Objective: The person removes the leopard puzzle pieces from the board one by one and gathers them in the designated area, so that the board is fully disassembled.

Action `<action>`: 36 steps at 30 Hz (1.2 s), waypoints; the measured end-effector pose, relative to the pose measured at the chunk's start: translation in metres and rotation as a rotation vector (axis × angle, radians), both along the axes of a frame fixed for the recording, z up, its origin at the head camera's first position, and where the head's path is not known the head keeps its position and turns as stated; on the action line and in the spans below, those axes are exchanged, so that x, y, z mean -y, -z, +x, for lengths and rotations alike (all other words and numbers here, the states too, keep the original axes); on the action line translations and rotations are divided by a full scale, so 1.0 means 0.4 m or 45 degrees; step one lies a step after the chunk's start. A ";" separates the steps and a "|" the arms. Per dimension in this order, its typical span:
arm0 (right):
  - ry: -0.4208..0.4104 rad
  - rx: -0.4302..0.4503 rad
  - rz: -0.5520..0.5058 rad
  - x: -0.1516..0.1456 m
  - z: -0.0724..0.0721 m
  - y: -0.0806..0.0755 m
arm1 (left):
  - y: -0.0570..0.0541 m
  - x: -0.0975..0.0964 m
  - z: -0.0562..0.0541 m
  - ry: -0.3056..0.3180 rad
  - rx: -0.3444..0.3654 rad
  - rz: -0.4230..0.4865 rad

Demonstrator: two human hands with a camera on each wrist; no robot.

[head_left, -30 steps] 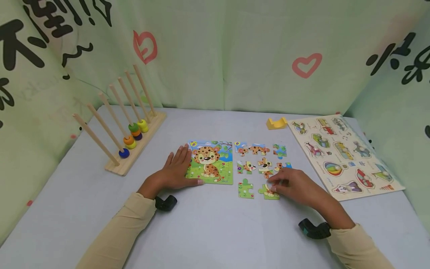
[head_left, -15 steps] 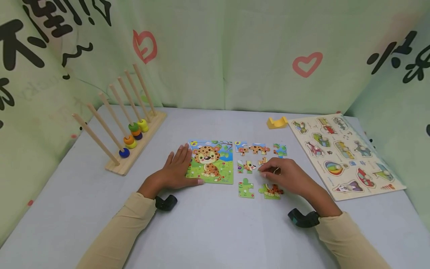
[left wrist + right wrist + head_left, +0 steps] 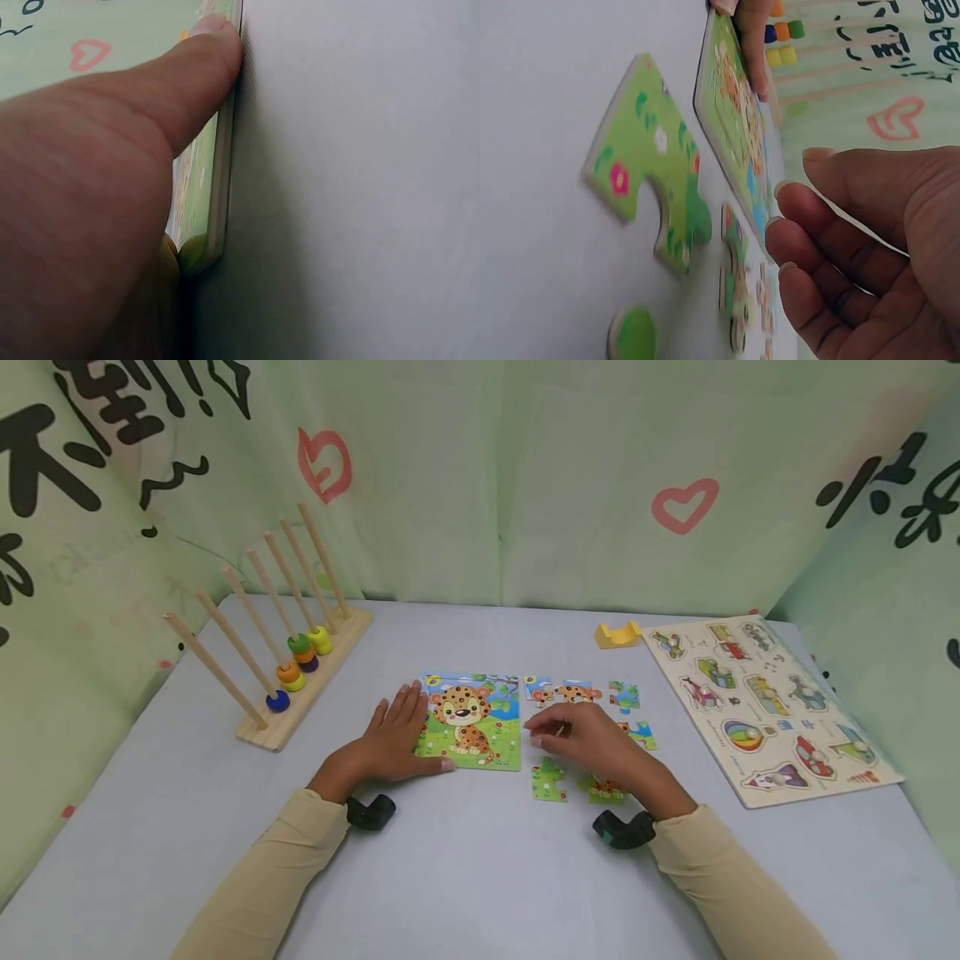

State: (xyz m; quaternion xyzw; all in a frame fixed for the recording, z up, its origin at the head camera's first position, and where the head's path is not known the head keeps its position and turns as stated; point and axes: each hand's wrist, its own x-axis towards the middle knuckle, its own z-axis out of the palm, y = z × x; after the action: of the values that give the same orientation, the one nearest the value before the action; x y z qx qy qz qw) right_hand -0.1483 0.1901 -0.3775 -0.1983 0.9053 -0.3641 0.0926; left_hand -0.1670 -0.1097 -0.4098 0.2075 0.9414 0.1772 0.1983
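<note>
A leopard jigsaw board (image 3: 504, 747) lies at the table's middle. My left hand (image 3: 390, 742) rests flat over its left edge, and in the left wrist view the thumb lies along the board's edge (image 3: 201, 187). To the right are loose jigsaw pieces in rows. My right hand (image 3: 588, 739) hovers over the middle row, fingers loosely bent. The right wrist view shows thumb and fingertips apart with nothing between them. Below that hand lie a green corner piece (image 3: 660, 142) and a partly covered leopard piece (image 3: 606, 790). Some middle-row pieces (image 3: 736, 289) are hidden in the head view.
A wooden peg stand (image 3: 277, 727) with coloured rings stands at the left. On the right lies a large picture puzzle board (image 3: 720, 718), with a yellow curved block (image 3: 618, 636) beside its far corner. A printed curtain (image 3: 450, 485) hangs behind the table.
My right hand has moved left from the lower and right pieces, across the middle row, toward the leopard board. The right-hand middle piece is uncovered now. My left hand has stayed put.
</note>
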 end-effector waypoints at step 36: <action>-0.116 -0.007 0.074 0.128 -0.042 0.020 | -0.003 0.004 0.003 0.012 -0.023 0.042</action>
State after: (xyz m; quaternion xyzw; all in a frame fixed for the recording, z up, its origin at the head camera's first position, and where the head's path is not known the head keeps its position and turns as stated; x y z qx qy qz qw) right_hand -0.1651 0.1388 -0.3854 -0.2376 0.9056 -0.3327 0.1125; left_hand -0.1657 -0.1114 -0.4088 0.2169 0.9391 0.1898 0.1872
